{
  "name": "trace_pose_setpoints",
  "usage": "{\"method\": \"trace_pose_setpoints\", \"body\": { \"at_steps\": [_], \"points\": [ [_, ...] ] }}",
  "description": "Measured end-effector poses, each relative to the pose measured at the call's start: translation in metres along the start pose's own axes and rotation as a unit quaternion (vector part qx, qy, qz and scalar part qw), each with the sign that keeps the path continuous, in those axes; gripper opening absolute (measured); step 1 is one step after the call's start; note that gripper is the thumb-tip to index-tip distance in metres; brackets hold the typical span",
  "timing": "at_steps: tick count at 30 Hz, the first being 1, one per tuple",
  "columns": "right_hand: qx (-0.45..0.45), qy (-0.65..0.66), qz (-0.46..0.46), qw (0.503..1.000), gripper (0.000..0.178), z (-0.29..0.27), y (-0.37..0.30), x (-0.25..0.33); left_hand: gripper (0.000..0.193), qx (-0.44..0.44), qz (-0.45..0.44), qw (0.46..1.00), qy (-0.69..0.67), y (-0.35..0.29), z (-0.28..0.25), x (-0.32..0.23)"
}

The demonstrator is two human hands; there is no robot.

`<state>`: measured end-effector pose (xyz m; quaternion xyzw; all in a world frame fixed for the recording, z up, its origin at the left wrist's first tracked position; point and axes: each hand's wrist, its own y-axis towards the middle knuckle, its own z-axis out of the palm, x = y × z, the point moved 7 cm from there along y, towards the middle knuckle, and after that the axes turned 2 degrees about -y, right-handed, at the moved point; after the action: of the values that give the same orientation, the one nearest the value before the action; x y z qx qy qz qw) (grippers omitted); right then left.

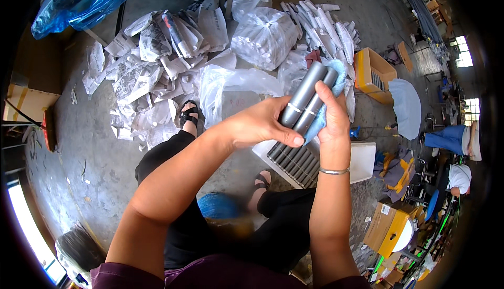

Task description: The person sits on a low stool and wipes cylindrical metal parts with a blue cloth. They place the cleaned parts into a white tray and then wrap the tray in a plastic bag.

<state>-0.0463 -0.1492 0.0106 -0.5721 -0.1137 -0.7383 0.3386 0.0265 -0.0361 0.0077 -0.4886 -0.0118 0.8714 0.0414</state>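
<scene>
Two grey metal tubes [304, 93], each with a bright ring round its middle, lie side by side, tilted, between my hands. My left hand [266, 123] is closed round their lower left side, its thumb across the near ends. On the other side my right hand [335, 113] grips them, thumb extended along the top, with a light blue cloth [338, 72] bunched between palm and tubes. Straight below is a white tray [362, 161] holding a row of similar dark tubes [295, 162]; my hands and right forearm cover part of it.
Crumpled paper wrappings [149, 84] heap on the floor ahead and left. Beside them stand a stuffed clear plastic bag [265, 37] and paper-wrapped rolls [325, 26]. An open cardboard box [371, 74] sits to the right. Other people [454, 141] are at the far right.
</scene>
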Motion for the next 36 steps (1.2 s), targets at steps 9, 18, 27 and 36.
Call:
{"method": "trace_pose_setpoints", "body": {
  "at_steps": [9, 18, 27, 36],
  "points": [
    [0.013, 0.010, -0.025, 1.000, 0.048, -0.011, 0.002, 0.010, 0.037, -0.025, -0.001, 0.998, -0.055, 0.002, -0.002, 0.009],
    [0.057, -0.018, 0.000, 0.998, 0.053, -0.004, 0.001, 0.008, 0.041, -0.064, -0.028, 0.997, -0.021, 0.003, -0.011, 0.016],
    [0.062, 0.006, 0.004, 0.998, 0.051, -0.003, 0.001, 0.008, 0.043, -0.090, -0.013, 0.996, 0.012, 0.003, -0.010, 0.012],
    [0.040, -0.006, -0.016, 0.999, 0.045, -0.001, -0.001, 0.011, 0.044, -0.106, -0.008, 0.983, 0.151, 0.004, -0.014, 0.010]
  ]
}}
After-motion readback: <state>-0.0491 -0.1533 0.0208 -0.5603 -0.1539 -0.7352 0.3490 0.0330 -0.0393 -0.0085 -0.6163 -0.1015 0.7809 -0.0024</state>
